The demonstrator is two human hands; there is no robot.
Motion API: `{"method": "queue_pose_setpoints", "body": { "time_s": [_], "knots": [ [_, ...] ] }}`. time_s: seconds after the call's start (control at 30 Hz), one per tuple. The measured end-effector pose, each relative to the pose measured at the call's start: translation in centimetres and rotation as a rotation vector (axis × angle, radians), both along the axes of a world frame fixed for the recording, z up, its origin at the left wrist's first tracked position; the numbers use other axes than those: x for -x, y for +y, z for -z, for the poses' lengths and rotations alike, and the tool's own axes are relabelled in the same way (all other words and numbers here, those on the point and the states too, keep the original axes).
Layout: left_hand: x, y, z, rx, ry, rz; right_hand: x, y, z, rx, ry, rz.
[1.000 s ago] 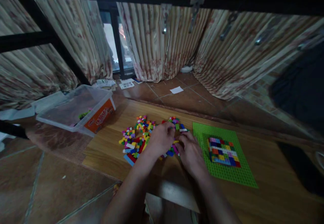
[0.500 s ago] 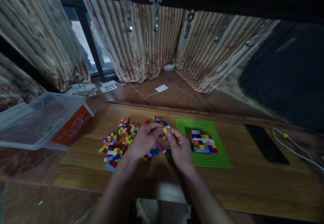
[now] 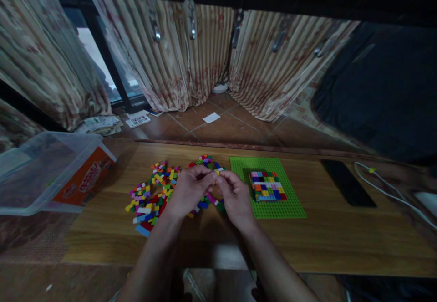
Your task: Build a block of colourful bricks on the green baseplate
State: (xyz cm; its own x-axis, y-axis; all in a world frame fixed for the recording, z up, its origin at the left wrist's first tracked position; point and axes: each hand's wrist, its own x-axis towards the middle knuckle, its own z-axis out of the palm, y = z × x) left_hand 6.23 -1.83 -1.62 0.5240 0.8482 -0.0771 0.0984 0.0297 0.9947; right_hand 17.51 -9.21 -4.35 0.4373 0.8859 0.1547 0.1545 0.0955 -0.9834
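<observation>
Over brick pile (image 3: 166, 186), hands (image 3: 188, 191) (image 3: 236, 198) pinch yellow brick (image 3: 217, 173).

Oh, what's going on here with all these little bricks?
Above a spread of loose bricks, a person's left hand and right hand meet, fingertips around a small yellow brick. To the right, a multicoloured block of joined bricks sits on a green baseplate; a clear bin stands at the left.

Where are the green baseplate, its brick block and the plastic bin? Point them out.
Green baseplate (image 3: 293, 207), head view: bare studs, lower right.
Brick block (image 3: 268, 186), head view: top, middle.
Plastic bin (image 3: 83, 179), head view: orange-printed wall.
</observation>
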Motion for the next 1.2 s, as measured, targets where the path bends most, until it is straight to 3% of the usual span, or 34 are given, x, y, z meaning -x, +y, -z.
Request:
{"method": "queue_pose_setpoints", "body": {
  "time_s": [0.17,0.3,0.37,0.6,0.77,1.03,1.2],
  "knots": [
    [0.3,-0.2,-0.3,-0.024,0.057,0.030,-0.2,0.2,0.1,-0.029,0.094,-0.085],
    [0.7,0.0,-0.6,0.001,0.044,0.093,-1.0,0.2,0.3,0.027,0.068,-0.078],
    [0.9,0.3,-0.5,0.017,0.055,0.063,-1.3,0.1,0.4,0.067,0.036,-0.065],
    [1.6,1.0,0.5,0.123,0.086,-0.023,-1.4,-0.5,-0.1,0.160,-0.461,0.013],
    [1.7,1.0,1.1,0.169,0.089,-0.032,-1.3,-0.6,0.4,0.142,-0.578,0.004],
    [2.3,1.2,1.2,-0.236,0.303,0.061,-1.6,-0.9,-0.2,0.137,-0.534,0.036],
    [2.2,1.0,0.7,-0.368,0.512,0.014,-2.6,-1.4,-0.2,0.195,-0.757,0.152]
  ]
}}
